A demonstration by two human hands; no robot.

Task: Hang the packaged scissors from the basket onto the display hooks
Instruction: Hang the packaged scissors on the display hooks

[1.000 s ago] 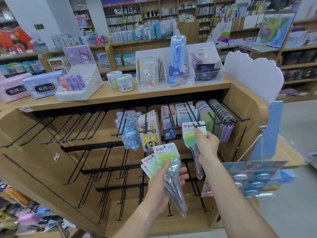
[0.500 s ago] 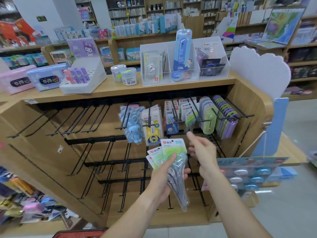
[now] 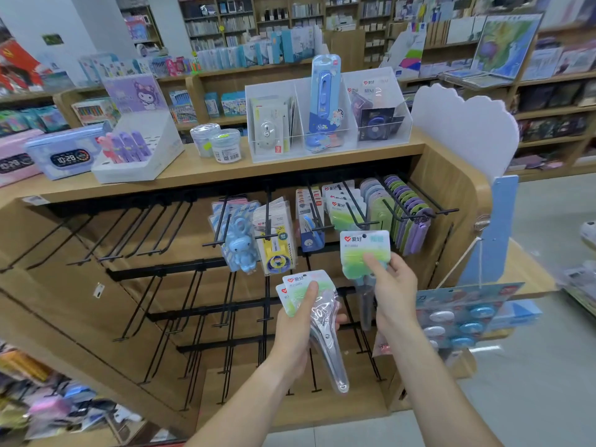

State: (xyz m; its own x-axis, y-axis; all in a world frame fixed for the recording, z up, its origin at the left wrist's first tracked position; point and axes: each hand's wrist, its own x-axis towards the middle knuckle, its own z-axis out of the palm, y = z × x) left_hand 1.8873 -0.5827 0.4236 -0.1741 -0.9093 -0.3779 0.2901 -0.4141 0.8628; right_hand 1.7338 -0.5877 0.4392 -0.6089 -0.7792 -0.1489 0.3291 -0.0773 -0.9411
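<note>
A wooden display rack fills the view ahead of both hands, its black hooks sticking out above and beyond them; the hooks to the upper left hang bare, those straight above carry stock. The left hand grips a fanned stack of packaged scissors, thumb pressed on the top card, the clear blister tips hanging below the palm. The right hand pinches a single pack by its green card, held upright just under the hook that already bears matching green packs. The small hang hole at the card's top sits close below that hook's tip, not yet on it. The likely slip: the hole misses the tip and the card buckles or drops, since the pinch sits low and the long blades swing beneath. The loose fan in the left hand could also slide apart if that thumb eases. No basket shows.
</note>
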